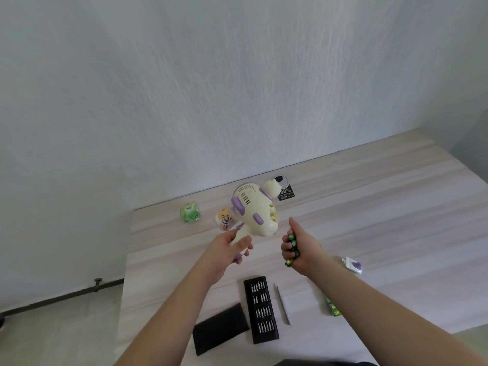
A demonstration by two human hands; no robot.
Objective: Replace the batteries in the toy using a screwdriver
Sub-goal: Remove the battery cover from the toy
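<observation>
The left hand [229,245] grips the cream and purple toy [254,210] by its handle and holds it up above the tabletop [383,207], the rounded body tilted up and away toward the far side. The right hand [301,250] is just to the right of the toy, near it but not touching, and is clenched round several green batteries [292,245], whose ends show in a row between the curled fingers; the thumb sticks up. One more battery end shows at the lower edge of that fist.

On the tabletop, near the person, a black tray of screwdriver bits [261,310] lies open, with a black lid [220,328] just to its left. A thin silvery screwdriver [283,305] lies just right of the tray, well below the right hand. Farther right, partly hidden behind the right forearm, lies a green battery pack [333,307]. A small white and purple piece [353,265] sits to the right of the right wrist; whether it is the toy's battery cover cannot be told.

On the far side, a green cube [189,212] stands left of the toy, and a small packet with an orange picture [225,220] lies partly behind the toy's body. A black card with a round disc [285,191] lies at the far edge, behind the toy's top.
</observation>
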